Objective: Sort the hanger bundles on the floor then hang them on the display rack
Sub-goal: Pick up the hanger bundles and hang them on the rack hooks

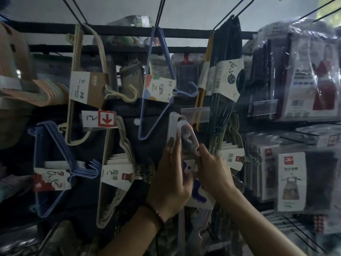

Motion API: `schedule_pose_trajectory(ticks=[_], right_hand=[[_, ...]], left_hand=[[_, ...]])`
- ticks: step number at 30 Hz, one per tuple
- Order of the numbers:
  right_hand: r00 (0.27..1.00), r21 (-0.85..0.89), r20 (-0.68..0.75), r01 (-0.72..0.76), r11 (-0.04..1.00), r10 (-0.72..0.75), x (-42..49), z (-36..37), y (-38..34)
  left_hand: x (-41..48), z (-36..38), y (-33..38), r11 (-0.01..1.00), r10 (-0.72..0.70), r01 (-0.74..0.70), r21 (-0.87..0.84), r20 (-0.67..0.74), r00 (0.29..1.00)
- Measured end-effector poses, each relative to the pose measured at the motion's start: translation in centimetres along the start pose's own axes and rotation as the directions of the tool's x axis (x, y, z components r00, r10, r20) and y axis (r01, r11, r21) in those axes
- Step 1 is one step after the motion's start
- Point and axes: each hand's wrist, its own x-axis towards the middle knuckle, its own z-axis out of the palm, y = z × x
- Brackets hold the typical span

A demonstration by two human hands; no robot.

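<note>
Head: pale pink-white hanger bundle (181, 133)

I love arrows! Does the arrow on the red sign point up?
No, the arrow on the red sign points straight down.
</note>
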Motion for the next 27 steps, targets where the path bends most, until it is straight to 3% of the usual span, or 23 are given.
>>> schedule_pose_trajectory(ticks=[7, 12, 18, 22, 27], right_hand=[[0.994, -0.075, -0.108, 0.007, 0.997, -0.015, 0.5, -0.6, -0.2], [0.986, 0.031, -0.167, 0.032, 0.999, -0.026, 1.0, -0.1, 0.1], [0.944, 0.13, -0.322, 0.115, 0.985, -0.068, 0.7, 0.9, 0.6], [0.975, 0.058, -0.216, 0.057, 0.997, -0.043, 1.1, 1.6, 1.1], [0.983, 0.143, -0.177, 0.067, 0.987, -0.041, 1.7, 0.6, 1.2]], left_hand=[[-0.9, 0.1, 0.8, 0.998, 0.063, -0.061, -0.032, 0.086, 0.994], [-0.5, -0.7, 2.1, 0.994, 0.085, -0.079, -0.074, 0.084, 0.993], [-0.5, -0.8, 1.4, 0.987, 0.155, -0.159, 0.029, 0.115, 0.981], [0.2, -0.8, 0.5, 0.987, 0.096, -0.114, 0.114, 0.15, 0.984], [0.9, -0.6, -0.1, 0.988, 0.133, -0.144, 0.061, 0.166, 0.977]])
